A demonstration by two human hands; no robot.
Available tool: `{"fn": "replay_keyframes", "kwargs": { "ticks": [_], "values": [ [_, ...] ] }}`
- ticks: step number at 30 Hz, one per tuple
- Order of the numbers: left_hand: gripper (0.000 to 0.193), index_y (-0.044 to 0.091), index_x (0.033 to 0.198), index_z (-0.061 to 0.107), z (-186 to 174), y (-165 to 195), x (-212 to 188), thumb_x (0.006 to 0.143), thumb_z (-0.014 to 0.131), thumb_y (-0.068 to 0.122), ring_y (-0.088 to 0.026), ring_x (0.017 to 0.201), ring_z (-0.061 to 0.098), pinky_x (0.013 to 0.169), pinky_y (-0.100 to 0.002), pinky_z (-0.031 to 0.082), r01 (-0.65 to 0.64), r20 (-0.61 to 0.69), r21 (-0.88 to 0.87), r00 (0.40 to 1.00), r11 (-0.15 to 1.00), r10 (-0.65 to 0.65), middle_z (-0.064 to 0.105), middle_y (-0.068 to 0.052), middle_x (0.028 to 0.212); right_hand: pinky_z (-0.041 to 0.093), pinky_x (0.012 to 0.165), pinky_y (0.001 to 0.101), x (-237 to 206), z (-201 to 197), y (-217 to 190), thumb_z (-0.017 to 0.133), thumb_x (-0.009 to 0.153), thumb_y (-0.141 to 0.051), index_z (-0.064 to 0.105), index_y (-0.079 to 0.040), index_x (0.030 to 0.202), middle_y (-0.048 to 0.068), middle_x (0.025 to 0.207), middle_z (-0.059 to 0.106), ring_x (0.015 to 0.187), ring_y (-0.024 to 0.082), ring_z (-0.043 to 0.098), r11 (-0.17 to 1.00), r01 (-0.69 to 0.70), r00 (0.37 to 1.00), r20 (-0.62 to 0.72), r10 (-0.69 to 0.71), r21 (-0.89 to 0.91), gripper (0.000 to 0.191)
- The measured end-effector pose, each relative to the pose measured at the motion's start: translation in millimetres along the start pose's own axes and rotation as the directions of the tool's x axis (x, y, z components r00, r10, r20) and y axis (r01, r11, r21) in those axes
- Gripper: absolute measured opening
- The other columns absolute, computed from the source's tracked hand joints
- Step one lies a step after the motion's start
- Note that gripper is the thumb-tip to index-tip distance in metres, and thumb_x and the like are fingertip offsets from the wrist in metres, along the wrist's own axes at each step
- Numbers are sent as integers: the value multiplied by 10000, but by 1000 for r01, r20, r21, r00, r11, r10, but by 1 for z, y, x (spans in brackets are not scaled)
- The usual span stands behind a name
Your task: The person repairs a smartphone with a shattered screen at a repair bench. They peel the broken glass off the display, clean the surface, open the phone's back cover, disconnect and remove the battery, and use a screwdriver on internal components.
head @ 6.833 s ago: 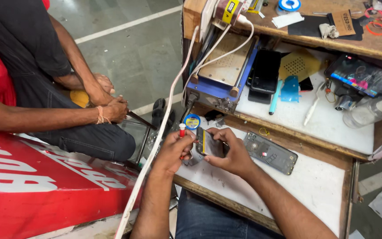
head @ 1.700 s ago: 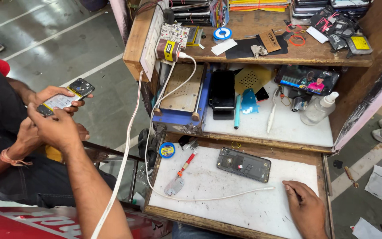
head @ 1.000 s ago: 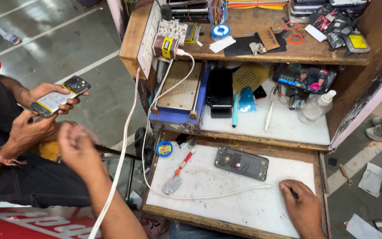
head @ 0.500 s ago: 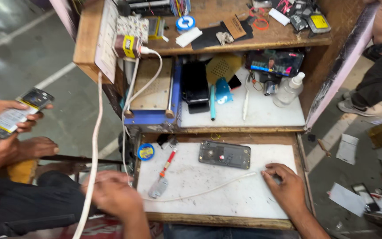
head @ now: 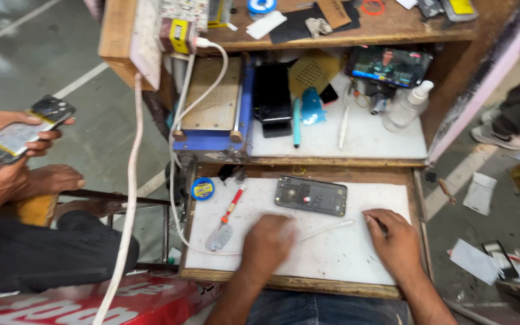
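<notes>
White mat [head: 332, 253]: left hand [head: 266, 238] back.

Opened phone [head: 310, 195] on worktop [head: 344, 253]; spatula tool [head: 227, 219] left; hands [head: 269, 241] before it

Both hands rest low on the counter, near its front edge.
The left hand [head: 266, 238] lies knuckles up, blurred, at the middle; the right hand [head: 395, 241] lies palm down toward the right edge, fingers loosely curled.
</notes>
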State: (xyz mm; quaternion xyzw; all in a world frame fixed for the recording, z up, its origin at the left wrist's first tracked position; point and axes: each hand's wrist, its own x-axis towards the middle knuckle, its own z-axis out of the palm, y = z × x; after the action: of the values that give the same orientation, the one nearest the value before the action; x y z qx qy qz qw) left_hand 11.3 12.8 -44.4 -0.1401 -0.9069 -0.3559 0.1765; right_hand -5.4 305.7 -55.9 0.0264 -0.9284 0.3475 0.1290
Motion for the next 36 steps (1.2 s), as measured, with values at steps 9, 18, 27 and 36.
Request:
{"fn": "replay_keyframes", "kwargs": {
  "ticks": [9,18,27,36],
  "values": [
    [711,120,1560,363,-228,-128,66,932,690,181,-459,854,701,738,-545,546,781,-823,189,457,595,-338,713,-264,993,572,828,355,-5,5,-13,736,934,-173,785,-89,1043,95,1042,764,933,254,724,1000,-5,1000,3,5,-28,146],
    [473,28,1390,497,-288,-142,77,940,638,65,-358,1027,759,853,-446,599,613,-855,288,511,736,-91,743,-202,1185,566,853,354,-2,5,-2,747,899,-175,780,-104,1003,67,1021,767,954,243,723,998,62,997,-42,-61,22,130],
    [175,81,979,707,-99,-77,10,986,634,241,-351,735,681,650,-450,515,552,-459,95,763,829,-456,689,-175,852,573,765,342,0,0,3,783,832,-208,779,-88,914,69,992,776,897,230,731,1000,-20,1000,-6,20,5,146],
    [141,97,943,721,13,12,-34,851,768,193,-302,828,654,684,-433,541,-26,119,5,993,1000,26,677,-65,917,531,611,341,106,-60,-44,717,988,-211,774,-95,1130,120,946,758,662,215,685,993,116,985,-130,-117,-11,193]
  ]
}}
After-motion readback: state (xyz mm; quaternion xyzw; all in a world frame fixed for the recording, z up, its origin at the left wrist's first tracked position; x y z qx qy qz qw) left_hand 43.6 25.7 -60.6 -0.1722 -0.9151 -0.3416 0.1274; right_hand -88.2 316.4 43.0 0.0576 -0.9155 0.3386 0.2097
